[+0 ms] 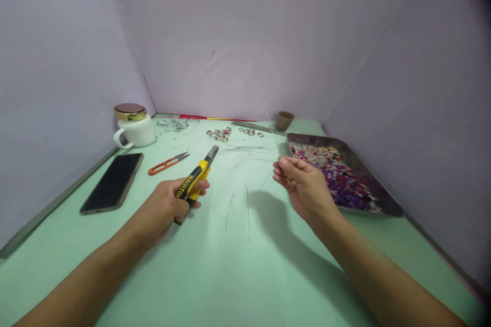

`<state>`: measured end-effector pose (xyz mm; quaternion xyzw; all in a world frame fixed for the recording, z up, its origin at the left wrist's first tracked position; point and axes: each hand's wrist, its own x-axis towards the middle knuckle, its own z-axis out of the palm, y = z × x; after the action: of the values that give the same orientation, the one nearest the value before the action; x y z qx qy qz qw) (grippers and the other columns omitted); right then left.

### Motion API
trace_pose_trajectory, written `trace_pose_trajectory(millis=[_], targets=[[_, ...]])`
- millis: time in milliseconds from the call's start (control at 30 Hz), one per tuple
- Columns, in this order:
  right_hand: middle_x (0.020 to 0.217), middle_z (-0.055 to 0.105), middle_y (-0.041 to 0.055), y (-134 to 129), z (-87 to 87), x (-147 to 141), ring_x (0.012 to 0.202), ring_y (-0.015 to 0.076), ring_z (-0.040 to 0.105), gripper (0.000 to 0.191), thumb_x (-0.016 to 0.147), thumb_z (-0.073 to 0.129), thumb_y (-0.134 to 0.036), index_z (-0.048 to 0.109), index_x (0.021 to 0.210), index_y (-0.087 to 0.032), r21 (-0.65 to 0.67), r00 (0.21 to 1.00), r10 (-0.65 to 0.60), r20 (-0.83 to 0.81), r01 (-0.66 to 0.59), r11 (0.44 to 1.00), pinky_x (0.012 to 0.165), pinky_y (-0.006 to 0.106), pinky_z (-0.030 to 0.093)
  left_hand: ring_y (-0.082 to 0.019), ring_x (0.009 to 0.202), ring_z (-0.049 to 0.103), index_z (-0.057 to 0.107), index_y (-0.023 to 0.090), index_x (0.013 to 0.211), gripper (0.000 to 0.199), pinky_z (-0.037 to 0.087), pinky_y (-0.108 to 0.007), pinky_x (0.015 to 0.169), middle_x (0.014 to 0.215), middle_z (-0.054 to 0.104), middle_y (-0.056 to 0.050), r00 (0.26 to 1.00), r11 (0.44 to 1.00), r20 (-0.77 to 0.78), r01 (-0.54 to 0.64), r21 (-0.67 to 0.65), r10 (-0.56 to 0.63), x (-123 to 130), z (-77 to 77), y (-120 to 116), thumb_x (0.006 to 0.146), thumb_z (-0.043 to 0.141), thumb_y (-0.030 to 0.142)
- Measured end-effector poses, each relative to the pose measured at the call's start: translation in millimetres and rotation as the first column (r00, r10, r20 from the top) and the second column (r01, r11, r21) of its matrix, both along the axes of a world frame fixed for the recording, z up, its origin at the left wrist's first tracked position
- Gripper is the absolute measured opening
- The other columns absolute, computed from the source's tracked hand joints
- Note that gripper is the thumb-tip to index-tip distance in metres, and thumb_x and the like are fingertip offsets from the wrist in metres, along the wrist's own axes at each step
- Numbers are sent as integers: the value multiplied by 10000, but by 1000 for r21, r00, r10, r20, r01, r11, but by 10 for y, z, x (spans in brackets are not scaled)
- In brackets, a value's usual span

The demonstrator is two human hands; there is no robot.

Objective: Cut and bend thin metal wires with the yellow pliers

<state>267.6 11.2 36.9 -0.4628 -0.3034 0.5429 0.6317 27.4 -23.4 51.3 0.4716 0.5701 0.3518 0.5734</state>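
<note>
Wrapped in my left hand (pixel 169 207) is a pair of pliers (pixel 197 179) with yellow and black handles, its metal jaws pointing up and away. My right hand (pixel 305 184) hovers left of the bead tray with thumb and fingertips pinched together. Whatever is in that pinch is too fine to make out; a faint thin line shows just above the fingertips. Between the hands, two thin wires (pixel 248 214) lie on the green table. Small groups of wired red and clear beads (pixel 219 135) sit farther back.
A metal tray (pixel 378 181) of purple, red and clear beads is at right, by a small brown cup (pixel 284 120). At left are orange thread snips (pixel 168 163), a phone (pixel 113 182) and a lidded white mug (pixel 136 133). Wire scraps (pixel 174 125) and pale walls lie behind.
</note>
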Motion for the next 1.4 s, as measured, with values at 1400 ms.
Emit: trace_pose_trajectory(millis=[1400], targets=[[716, 599, 21, -194, -214, -244, 543, 93, 531, 215, 599, 695, -330, 615, 698, -156, -176, 980, 193, 39, -183, 967, 402, 177, 399, -157, 752, 489, 562, 209, 882, 452, 365, -260, 660, 887, 528, -4, 831, 878, -383, 469, 95, -403, 222, -29, -200, 518, 363, 28]])
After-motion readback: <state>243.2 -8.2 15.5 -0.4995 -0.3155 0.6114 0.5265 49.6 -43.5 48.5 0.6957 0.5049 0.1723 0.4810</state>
